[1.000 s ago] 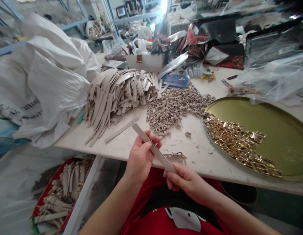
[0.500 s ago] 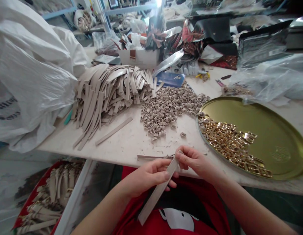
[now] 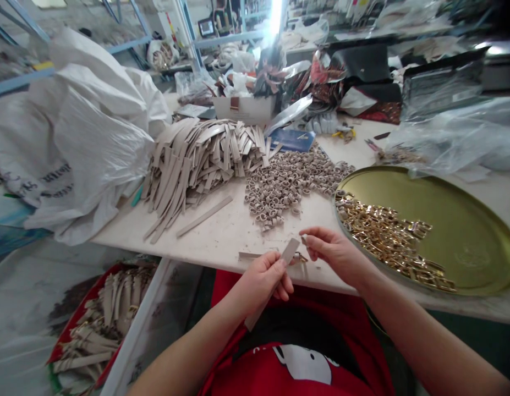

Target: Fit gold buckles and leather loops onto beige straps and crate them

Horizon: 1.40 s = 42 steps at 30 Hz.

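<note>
My left hand [image 3: 269, 278] is closed round a flat beige strap [image 3: 290, 250], whose upper end sticks out past the thumb and whose lower end slants down over my lap. Just to the right, apart from the strap, my right hand [image 3: 335, 253] pinches a small piece [image 3: 303, 238] at its fingertips; its kind is too small to tell. Behind the strap, near the table edge, lies another narrow strap [image 3: 248, 254] with a metal bit [image 3: 299, 258] by its right end, partly hidden. Small beige loops [image 3: 275, 192] are heaped beyond my hands.
Gold buckles [image 3: 387, 231] lie on the round gold tray [image 3: 465, 220] at right. A strap pile [image 3: 205, 154] and a white sack [image 3: 93, 121] stand at left, with a single strap [image 3: 204, 217] in front. Below, a red basket [image 3: 69, 330] holds straps with buckles.
My right hand has come off the strap's upper end and moved slightly up and right. My left hand keeps the strap, now gripped nearer its upper end. The view has shifted left.
</note>
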Tool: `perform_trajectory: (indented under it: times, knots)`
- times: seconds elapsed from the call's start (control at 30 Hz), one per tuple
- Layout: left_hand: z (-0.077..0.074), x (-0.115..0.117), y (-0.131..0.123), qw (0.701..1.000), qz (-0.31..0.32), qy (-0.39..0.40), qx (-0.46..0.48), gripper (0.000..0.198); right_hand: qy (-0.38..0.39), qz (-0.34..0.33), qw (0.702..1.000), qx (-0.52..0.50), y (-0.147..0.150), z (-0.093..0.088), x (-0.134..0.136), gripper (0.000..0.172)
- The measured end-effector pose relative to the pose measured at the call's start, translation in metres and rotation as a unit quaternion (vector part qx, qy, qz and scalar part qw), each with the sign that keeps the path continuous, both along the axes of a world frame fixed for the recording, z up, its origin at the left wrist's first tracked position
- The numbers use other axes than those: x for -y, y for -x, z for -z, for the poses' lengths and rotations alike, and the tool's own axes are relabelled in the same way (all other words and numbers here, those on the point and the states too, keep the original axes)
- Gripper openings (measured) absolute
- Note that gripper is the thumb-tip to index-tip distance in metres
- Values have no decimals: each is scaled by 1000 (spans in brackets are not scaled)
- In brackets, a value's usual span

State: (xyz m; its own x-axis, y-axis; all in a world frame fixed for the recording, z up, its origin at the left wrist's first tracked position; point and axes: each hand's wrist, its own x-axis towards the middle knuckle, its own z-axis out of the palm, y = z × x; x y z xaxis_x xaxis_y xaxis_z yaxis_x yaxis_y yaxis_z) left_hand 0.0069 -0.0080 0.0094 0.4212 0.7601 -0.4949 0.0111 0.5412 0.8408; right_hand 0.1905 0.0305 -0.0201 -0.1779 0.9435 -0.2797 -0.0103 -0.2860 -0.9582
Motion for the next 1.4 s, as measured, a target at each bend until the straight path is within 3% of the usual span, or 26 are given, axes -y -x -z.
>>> perform_trajectory:
  times: [0.1, 0.17, 0.27, 0.4, 0.5, 0.63, 0.77, 0.87, 0.93, 0.97, 1.03, 1.1, 1.17, 1.27, 1.4]
  knots:
    - [4, 8, -7, 991, 22, -104, -75, 28, 102, 42, 978, -178, 8, -8, 29, 32]
    - [2, 15, -8, 974, 37, -169, -143, 27, 111, 73, 967, -217, 9, -11, 42, 32]
    - [-6, 26, -7, 944, 81, -234, -217, 27, 52, 67, 983, -160, 6, -12, 56, 30]
    - [-20, 34, -3, 917, 152, -270, -250, 27, 2, -27, 997, -69, 5, -15, 71, 33]
    - [-25, 39, -1, 933, 168, -241, -210, 26, 12, -61, 995, -75, 4, -15, 78, 34]
    - [-20, 46, -1, 966, 177, -156, -106, 41, 9, -18, 989, -149, 9, -11, 85, 27]
    - [-9, 42, -6, 967, 100, -215, -89, 49, 7, -21, 986, -166, 25, -5, 91, 29]
    - [0, 32, -8, 964, 55, -239, -103, 41, -54, -55, 996, -45, 14, -5, 81, 31]
    - [6, 25, -6, 968, 32, -217, -122, 39, -128, -28, 983, 130, -12, -8, 63, 27]
    - [9, 21, -5, 971, 25, -203, -127, 39, -163, 11, 955, 246, -29, -9, 50, 23]
    - [15, 16, -5, 975, 20, -183, -127, 38, -195, 69, 866, 456, -64, -11, 20, 15]
    - [18, 12, -7, 977, 26, -176, -121, 37, -184, 61, 776, 600, -91, -12, -9, 17]
    - [20, 7, -10, 975, 47, -175, -125, 35, -139, 10, 731, 668, -106, -10, -32, 19]
    - [20, 0, -13, 971, 77, -173, -148, 34, -84, -57, 741, 664, -114, -6, -50, 19]
    - [19, -8, -13, 964, 97, -179, -170, 32, -59, -47, 752, 654, -115, -5, -53, 26]
